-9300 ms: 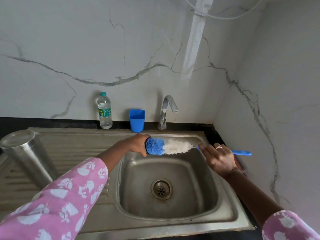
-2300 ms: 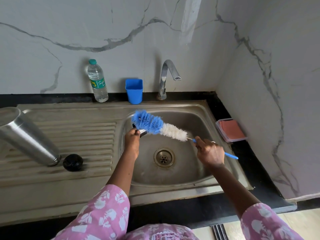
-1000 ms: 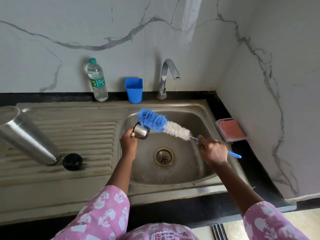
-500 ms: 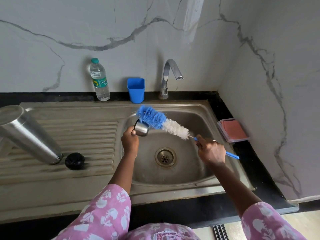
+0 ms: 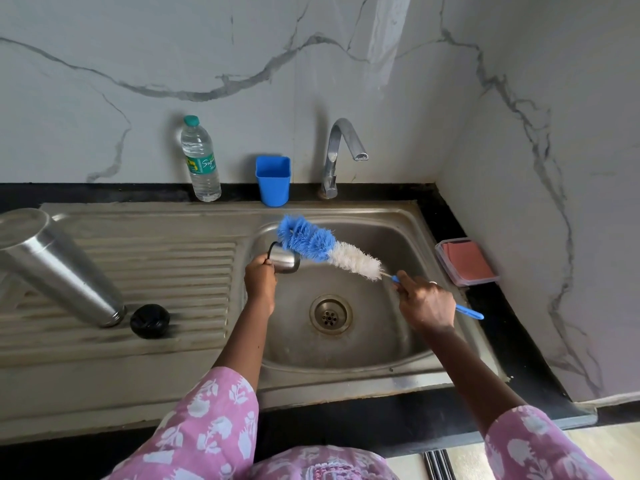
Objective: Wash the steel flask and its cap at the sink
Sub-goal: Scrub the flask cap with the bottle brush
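Note:
My left hand grips the small steel cap over the left side of the sink basin. My right hand holds the blue handle of a long bottle brush; its blue bristle end lies against the top of the cap. The steel flask stands upside down on the ribbed drainboard at the far left. A black stopper lies beside the flask's mouth.
A chrome tap stands behind the basin, with no water running. A blue plastic cup and a clear water bottle stand against the marble wall. A clear box with a pink pad sits on the black counter at right.
The brush's blue end has shifted slightly over the cap in my left hand. Nine seconds ago my left hand was round the brush head itself. The flask and stopper have not moved.

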